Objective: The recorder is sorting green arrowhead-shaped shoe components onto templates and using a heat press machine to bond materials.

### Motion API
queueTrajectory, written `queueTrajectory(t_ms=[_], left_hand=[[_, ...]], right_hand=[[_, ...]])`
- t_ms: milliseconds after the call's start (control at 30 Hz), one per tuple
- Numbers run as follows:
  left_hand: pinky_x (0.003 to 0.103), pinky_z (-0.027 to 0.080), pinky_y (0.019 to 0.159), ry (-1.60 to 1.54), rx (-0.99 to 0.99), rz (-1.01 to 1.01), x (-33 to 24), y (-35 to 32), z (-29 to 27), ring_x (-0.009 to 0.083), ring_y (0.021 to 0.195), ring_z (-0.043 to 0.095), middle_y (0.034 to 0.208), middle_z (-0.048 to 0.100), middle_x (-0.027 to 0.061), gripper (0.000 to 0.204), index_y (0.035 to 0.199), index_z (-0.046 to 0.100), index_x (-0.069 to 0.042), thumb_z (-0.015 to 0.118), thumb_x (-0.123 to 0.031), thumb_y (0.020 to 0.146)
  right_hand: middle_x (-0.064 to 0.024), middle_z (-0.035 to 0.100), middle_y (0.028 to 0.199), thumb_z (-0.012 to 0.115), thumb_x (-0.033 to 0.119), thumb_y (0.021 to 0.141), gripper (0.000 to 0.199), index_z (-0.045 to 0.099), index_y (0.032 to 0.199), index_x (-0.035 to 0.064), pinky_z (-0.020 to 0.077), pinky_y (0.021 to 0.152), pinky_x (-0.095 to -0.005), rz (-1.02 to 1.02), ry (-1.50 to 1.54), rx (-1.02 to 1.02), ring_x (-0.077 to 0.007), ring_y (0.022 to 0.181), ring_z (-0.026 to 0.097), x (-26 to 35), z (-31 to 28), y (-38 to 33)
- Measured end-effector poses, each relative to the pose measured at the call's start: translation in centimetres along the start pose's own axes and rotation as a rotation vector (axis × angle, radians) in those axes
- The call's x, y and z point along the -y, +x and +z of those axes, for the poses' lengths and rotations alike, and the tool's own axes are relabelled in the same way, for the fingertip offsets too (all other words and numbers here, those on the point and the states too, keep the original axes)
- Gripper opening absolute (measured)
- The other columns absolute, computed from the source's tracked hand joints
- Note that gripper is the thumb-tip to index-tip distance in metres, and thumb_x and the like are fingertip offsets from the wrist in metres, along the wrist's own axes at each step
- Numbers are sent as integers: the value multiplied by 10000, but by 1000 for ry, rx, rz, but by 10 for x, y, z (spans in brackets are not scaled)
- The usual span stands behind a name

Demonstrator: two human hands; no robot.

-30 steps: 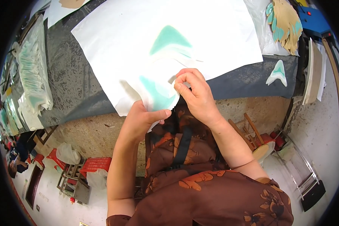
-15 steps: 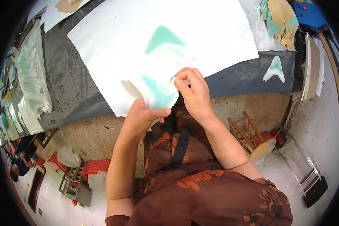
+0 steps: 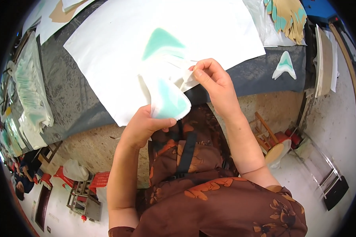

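Left hand [image 3: 140,126]: closed on the lower edge of a mint-green, white-bordered, round-cornered flexible piece [image 3: 172,104], thumb on top
Right hand [image 3: 217,85]: pinching a thin, white, bendy layer [image 3: 187,81] up and to the right of that
Mint piece: held up at the near edge of the dark grey covered desk [image 3: 241,77], with a big white paper-like sheet [image 3: 106,59] behind it
Peeling step: my guess is the white layer is being separated from the mint piece, since there's a gap between them on the right side
Next pull: imo calls for a firm left grip and a gentle, even right one, cos that thin stuff could crease or tear
Tucked away: most of the left fingers are under the piece, so can't see how they press
White-on-white: pretty washed out, can't tell if the pinched layer joins the big sheet
Top of frame: cuts off the sheet's far edge
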State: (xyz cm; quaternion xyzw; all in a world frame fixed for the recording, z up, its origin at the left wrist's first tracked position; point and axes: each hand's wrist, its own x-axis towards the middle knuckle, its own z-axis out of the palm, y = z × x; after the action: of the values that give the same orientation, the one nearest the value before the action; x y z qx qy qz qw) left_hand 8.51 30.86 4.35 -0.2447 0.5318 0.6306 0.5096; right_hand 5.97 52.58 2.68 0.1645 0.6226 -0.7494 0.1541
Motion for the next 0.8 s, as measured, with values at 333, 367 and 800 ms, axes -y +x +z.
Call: queueTrajectory(t_ms=[333, 367, 800], left_hand=[[258, 469, 854, -87, -404, 586, 27, 19, 42, 115, 955, 582, 1076, 621, 35, 285, 1181, 581, -9, 652, -69, 912], [262, 449, 908, -8, -409, 532, 29, 21, 42, 123, 1059, 554, 1173, 593, 46, 320, 1243, 541, 6, 617, -60, 940], [399, 481, 811, 757, -639, 798, 51, 28, 17, 346, 934, 622, 1061, 647, 148, 225, 1074, 641, -16, 679, -59, 856]], right_hand=[[-51, 560, 1059, 500, 117, 996, 103, 509, 1064, 41, 478, 759, -226, 222, 307, 54, -95, 949, 562, 3, 32, -21], [-52, 562, 1061, 531, 127, 982, 136, 512, 1085, 39, 479, 768, -229, 222, 331, 47, -96, 943, 558, 2, 33, -20], [13, 575, 879, 713, 139, 881, 240, 615, 1068, 24, 464, 732, -211, 173, 65, 20, -50, 800, 522, -9, 46, -3]])
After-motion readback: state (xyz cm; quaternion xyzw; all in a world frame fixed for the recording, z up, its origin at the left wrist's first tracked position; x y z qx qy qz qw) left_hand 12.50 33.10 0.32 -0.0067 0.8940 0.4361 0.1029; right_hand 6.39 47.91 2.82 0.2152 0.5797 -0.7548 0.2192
